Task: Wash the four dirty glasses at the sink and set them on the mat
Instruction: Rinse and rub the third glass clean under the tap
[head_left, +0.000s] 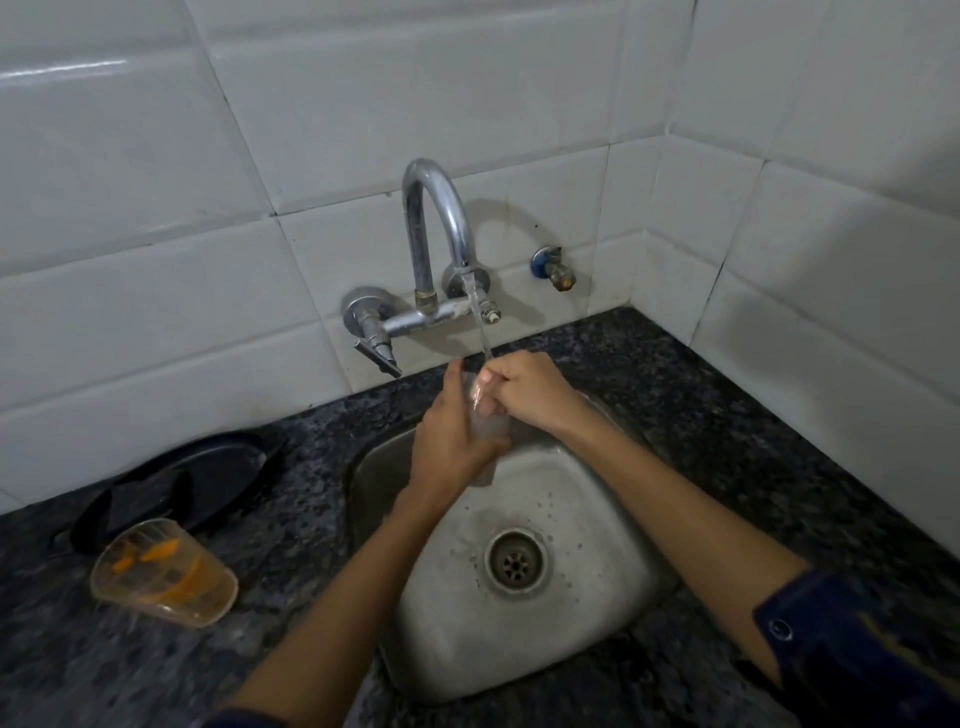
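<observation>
Your dark speckled desk (649, 374) wraps a steel sink (571, 519) set into the corner of the tiled wall (208, 182), and the curved tap (436, 208) runs a thin stream down over the basin. That is why you hold both hands high and close to the wall: the work has to sit under the water, with the run-off falling into the sink.

At the desk's left lies a black round tray (208, 467), which may be the mat, though you cannot be sure. In front of it a second glass (166, 571) lies on its side with orange residue inside, so it likely awaits washing. The other glasses are out of view.

Your left hand (452, 436) has its fingers curled round the clear glass (488, 431), steadying it mouth-up beneath the stream. Your right hand (524, 389) is curled at the rim, fingers seemingly hooked over it to rub the inside. The glass sits between both palms, mostly hidden.
</observation>
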